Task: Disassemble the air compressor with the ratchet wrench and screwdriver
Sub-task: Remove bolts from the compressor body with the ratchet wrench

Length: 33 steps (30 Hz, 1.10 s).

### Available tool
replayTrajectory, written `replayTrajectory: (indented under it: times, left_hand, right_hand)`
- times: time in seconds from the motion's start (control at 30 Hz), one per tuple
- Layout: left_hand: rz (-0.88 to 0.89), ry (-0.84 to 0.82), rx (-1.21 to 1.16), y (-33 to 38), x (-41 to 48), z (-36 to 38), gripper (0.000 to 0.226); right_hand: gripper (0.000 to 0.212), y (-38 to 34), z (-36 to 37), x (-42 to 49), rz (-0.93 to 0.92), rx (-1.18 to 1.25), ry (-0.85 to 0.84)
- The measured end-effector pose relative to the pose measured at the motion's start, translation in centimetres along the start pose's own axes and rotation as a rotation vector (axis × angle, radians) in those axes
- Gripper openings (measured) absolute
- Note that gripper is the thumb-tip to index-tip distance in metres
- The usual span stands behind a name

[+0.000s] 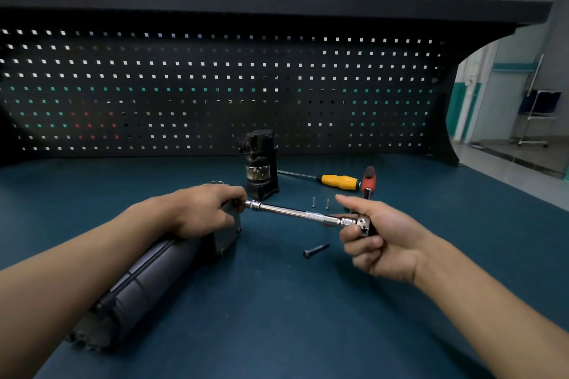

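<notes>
The compressor lay diagonally at lower left on the desk, its upper end gripped by the left hand, while the wrench ran from there rightward and slightly down to its head, clasped in the right hand.

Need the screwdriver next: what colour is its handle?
Yellow with a black end, on the screwdriver; seen in the head view.

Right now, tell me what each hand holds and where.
Right hand grips the ratchet wrench at its head end; left hand holds the compressor beside the wrench's tip.
</notes>
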<state>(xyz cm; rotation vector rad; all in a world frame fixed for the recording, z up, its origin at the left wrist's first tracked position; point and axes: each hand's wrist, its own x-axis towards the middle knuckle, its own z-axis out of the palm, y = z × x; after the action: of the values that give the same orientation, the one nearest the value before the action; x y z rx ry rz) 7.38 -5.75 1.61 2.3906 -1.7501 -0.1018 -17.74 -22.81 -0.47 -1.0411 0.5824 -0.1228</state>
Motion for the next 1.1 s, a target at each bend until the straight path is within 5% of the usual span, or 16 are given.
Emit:
replayTrajectory:
  times: [0.17,0.33,0.6,0.8,0.93,1.1]
  left_hand:
    - [0.005,-0.002,0.009,0.0,0.1,0.0,0.025]
    - [0.008,0.001,0.010,-0.1,0.1,0.0,0.026]
    - [-0.028,-0.037,-0.026,-0.1,-0.2,-0.2,0.055]
    - [-0.005,-0.040,-0.012,0.0,-0.1,-0.3,0.037]
    - [-0.011,-0.033,-0.006,0.1,0.0,-0.2,0.030]
    - [-0.019,-0.019,0.004,0.2,0.0,-0.2,0.028]
  right_hand:
    - [0.033,-0.2,-0.2,0.0,0.020,0.161,-0.052]
    - [0.027,-0.1,0.0,0.1,-0.011,0.061,-0.005]
    - [0.007,1.0,0.3,-0.6,-0.436,-0.607,0.222]
    - [0.002,1.4,-0.9,0.5,-0.764,-1.020,0.317]
    - [0.026,1.2,-2.0,1.0,-0.937,-1.220,0.314]
    - [0.005,0.9,-2.2,1.3,-1.028,-1.271,0.300]
